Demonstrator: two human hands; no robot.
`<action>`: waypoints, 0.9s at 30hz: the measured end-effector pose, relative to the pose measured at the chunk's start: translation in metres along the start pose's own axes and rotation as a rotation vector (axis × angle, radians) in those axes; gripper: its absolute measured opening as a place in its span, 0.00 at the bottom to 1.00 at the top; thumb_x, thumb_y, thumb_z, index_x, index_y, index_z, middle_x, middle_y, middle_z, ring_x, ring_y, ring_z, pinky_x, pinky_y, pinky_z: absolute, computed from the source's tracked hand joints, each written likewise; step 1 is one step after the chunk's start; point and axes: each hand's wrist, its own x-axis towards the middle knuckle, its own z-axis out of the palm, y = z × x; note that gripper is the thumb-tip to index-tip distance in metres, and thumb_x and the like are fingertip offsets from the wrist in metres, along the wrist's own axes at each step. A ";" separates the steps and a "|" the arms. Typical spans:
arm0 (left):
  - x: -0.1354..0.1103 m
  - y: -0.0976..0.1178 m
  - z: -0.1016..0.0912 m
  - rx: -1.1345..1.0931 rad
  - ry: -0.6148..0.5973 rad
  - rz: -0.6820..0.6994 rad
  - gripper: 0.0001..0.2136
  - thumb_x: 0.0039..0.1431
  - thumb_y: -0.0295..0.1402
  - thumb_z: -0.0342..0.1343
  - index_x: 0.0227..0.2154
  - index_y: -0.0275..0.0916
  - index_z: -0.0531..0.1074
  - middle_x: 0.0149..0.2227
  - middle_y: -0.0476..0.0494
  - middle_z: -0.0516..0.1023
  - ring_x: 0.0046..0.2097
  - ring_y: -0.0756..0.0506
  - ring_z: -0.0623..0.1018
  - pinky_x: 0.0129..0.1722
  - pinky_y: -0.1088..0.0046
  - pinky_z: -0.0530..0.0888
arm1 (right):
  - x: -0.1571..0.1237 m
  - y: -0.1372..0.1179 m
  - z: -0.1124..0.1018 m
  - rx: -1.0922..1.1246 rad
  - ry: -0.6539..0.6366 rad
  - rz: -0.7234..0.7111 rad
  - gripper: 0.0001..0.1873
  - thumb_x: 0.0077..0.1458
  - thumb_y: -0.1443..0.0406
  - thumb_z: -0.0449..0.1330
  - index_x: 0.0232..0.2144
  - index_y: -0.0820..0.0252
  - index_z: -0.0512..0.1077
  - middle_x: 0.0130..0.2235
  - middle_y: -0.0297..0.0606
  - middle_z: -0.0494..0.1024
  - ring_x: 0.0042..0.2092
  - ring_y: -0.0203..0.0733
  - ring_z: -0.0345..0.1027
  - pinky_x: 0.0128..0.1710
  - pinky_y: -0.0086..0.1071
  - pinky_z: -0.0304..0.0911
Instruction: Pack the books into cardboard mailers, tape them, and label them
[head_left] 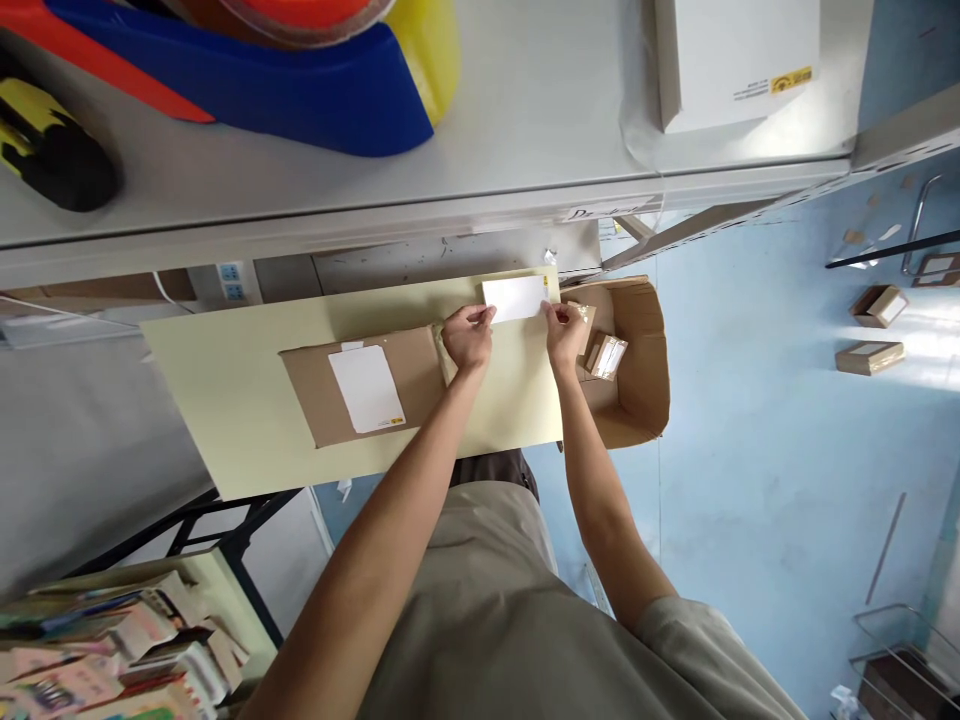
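Blue and red plastic with a yellow end made up the tape dispenser (300, 85) that loomed closest, on a grey shelf (525, 115) beyond the left hand (469, 337). Farther left of that hand, the same shelf bore a black-and-yellow object (67, 150), partly cut off; beyond the right hand (565, 335) and off to its right sat a white block (742, 60) with a small yellow mark.

Lower down, the left hand pinched the near left corner of a white label (515, 299) between thumb and fingers, while the right hand pinched its near right corner. It spanned the gap between them, over the far edge of a pale yellow tabletop (255, 450). Just left of the left hand lay a flat brown parcel (300, 385) bearing a white sheet (367, 390).

Just right of the right hand stood an open-topped carton (643, 350) with a small box (604, 356) inside. Farthest, well to that hand's right, two little cartons (870, 357) rested on the blue floor (750, 450).
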 end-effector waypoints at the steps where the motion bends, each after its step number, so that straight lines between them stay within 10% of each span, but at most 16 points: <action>1: -0.001 0.001 -0.001 0.002 -0.001 -0.006 0.11 0.66 0.40 0.66 0.44 0.39 0.86 0.41 0.43 0.90 0.36 0.44 0.86 0.41 0.69 0.79 | 0.000 0.000 -0.001 0.002 -0.007 -0.003 0.24 0.73 0.45 0.59 0.41 0.59 0.80 0.44 0.49 0.86 0.45 0.50 0.81 0.49 0.41 0.76; 9: -0.007 0.004 -0.004 0.053 -0.031 0.048 0.10 0.71 0.39 0.63 0.44 0.40 0.86 0.43 0.44 0.90 0.36 0.43 0.88 0.38 0.70 0.78 | -0.005 -0.006 -0.007 0.034 0.024 -0.022 0.27 0.72 0.42 0.59 0.42 0.59 0.82 0.42 0.47 0.86 0.42 0.50 0.79 0.46 0.42 0.76; 17: 0.002 0.003 -0.007 0.170 -0.031 0.080 0.15 0.65 0.32 0.69 0.53 0.39 0.81 0.57 0.32 0.86 0.56 0.35 0.86 0.61 0.58 0.78 | -0.027 -0.034 -0.012 -0.158 0.152 -0.209 0.23 0.78 0.48 0.55 0.47 0.53 0.84 0.49 0.47 0.78 0.45 0.49 0.78 0.47 0.41 0.75; 22: -0.009 0.042 -0.032 0.137 -0.152 0.272 0.16 0.74 0.46 0.63 0.52 0.38 0.82 0.54 0.35 0.86 0.54 0.37 0.86 0.57 0.65 0.78 | -0.064 -0.074 -0.006 -0.119 -0.030 -0.340 0.22 0.79 0.49 0.54 0.49 0.53 0.82 0.50 0.45 0.79 0.45 0.47 0.78 0.50 0.40 0.77; 27: 0.008 0.069 -0.074 0.338 -0.139 0.347 0.07 0.69 0.36 0.67 0.42 0.37 0.83 0.43 0.39 0.88 0.48 0.39 0.86 0.56 0.66 0.76 | -0.084 -0.098 0.011 0.043 -0.247 -0.417 0.25 0.77 0.44 0.55 0.49 0.53 0.82 0.52 0.43 0.84 0.50 0.47 0.80 0.51 0.38 0.78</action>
